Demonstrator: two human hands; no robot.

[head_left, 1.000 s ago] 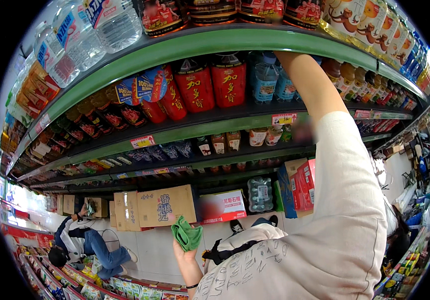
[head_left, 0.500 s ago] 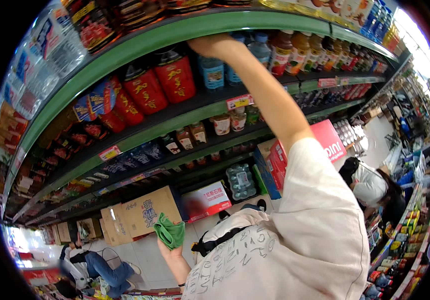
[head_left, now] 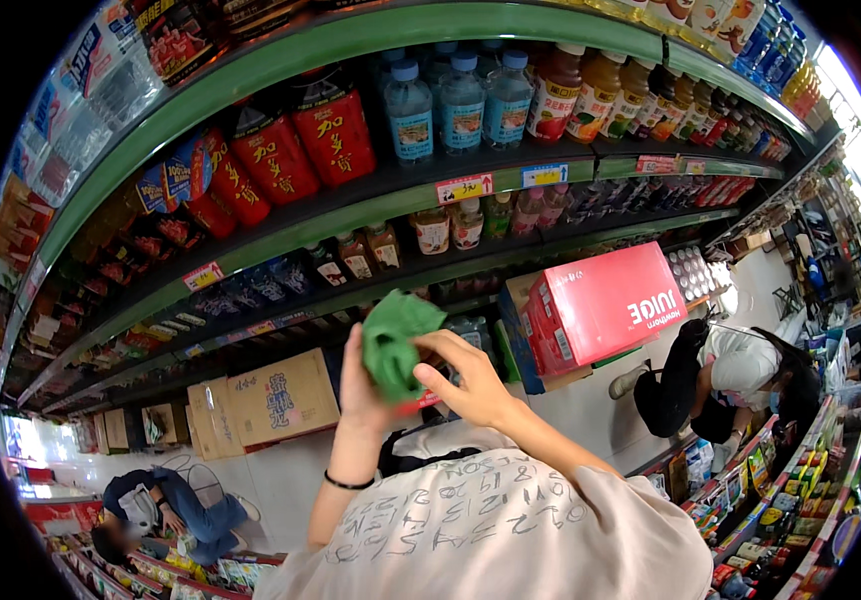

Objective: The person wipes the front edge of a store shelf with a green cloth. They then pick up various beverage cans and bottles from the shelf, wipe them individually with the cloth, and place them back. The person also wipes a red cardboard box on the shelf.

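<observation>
A crumpled green cloth (head_left: 395,335) is between my two hands, in front of the lower shelves. My left hand (head_left: 355,392) holds it from the left side, with its fingers partly behind the fabric. My right hand (head_left: 475,388) pinches the cloth's right edge with bent fingers and thumb. Behind and above my hands, clear bottles with blue caps (head_left: 462,105) stand in a row on the shelf, beside red drink packs (head_left: 335,130) on the left and bottles of coloured juice (head_left: 556,95) on the right.
Green-edged shelves (head_left: 370,240) curve across the view. Below stand brown cartons (head_left: 283,400) and, at right, a stack with a large red carton (head_left: 610,305). One person crouches at right (head_left: 740,370), another at lower left (head_left: 175,510). Stocked shelves (head_left: 800,490) line the lower right.
My right hand has come down from the bottle shelf to the cloth. My left hand has raised the cloth up and to the right, and both hands now meet on it.
</observation>
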